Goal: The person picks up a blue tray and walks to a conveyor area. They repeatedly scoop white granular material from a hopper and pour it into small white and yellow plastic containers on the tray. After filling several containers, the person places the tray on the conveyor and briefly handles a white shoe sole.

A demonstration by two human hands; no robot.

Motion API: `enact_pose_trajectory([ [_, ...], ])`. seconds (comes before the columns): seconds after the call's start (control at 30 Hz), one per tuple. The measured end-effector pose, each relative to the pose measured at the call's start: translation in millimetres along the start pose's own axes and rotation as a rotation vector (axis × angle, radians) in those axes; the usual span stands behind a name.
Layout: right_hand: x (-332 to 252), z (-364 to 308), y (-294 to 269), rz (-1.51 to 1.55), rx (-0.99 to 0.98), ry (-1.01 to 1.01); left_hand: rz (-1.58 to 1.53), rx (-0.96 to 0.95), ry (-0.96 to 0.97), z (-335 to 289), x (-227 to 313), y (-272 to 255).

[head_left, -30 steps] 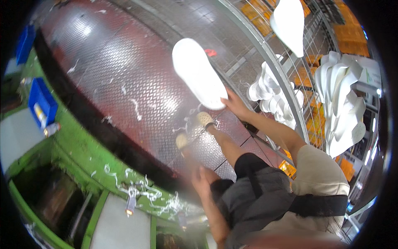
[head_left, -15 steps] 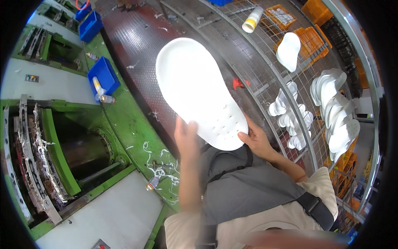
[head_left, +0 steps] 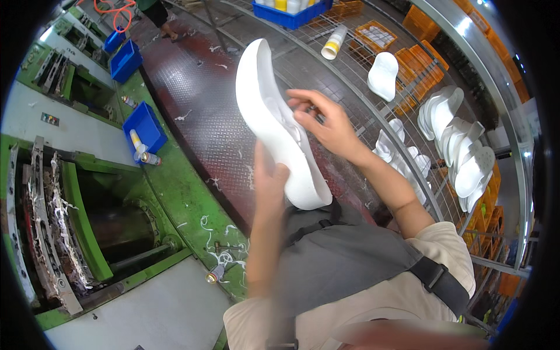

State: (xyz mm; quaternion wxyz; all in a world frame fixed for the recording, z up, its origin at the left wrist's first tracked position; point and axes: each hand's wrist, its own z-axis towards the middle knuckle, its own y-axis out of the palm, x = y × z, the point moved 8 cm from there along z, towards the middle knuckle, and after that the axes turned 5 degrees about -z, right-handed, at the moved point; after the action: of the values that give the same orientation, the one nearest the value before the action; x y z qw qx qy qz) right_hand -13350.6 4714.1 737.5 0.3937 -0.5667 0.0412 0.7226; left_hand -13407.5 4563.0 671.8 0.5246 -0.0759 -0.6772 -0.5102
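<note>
A white foam shoe sole point(head_left: 252, 93) stands on edge before me, its outer side wall facing left and its hollow inner side partly showing on the right. My left hand point(head_left: 269, 181) grips it low on the left side, thumb pressed against the wall; its other fingers are mostly hidden. Beside the sole's right edge, my right hand point(head_left: 326, 119) is held up with fingers bent and apart, holding nothing I can see. Whether its fingertips touch the edge, I cannot tell.
To the right, a wire rack point(head_left: 373, 99) carries stacked white soles point(head_left: 466, 149), a single sole point(head_left: 383, 76) and a white-and-yellow can point(head_left: 333, 44). A green machine point(head_left: 87, 216) lines the left, with a blue bin point(head_left: 144, 129) and white scraps on its ledge. Someone's leg point(head_left: 157, 17) shows far off.
The sole has been turned from face-on to its edge. My right hand has let go of its lower end and moved up beside its right edge; my left hand keeps hold.
</note>
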Motion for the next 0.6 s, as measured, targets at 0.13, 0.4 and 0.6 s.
enact_pose_trajectory([
  [0.13,7,15,30,0.027,-0.078,0.072,0.127,0.072,0.026,-3,15,-3],
  [0.4,-1,22,58,0.103,-0.152,0.006,0.111,0.155,0.037,-7,28,-17],
  [0.6,-25,11,74,0.014,-0.201,-0.114,0.232,0.172,0.103,-6,33,-36],
])
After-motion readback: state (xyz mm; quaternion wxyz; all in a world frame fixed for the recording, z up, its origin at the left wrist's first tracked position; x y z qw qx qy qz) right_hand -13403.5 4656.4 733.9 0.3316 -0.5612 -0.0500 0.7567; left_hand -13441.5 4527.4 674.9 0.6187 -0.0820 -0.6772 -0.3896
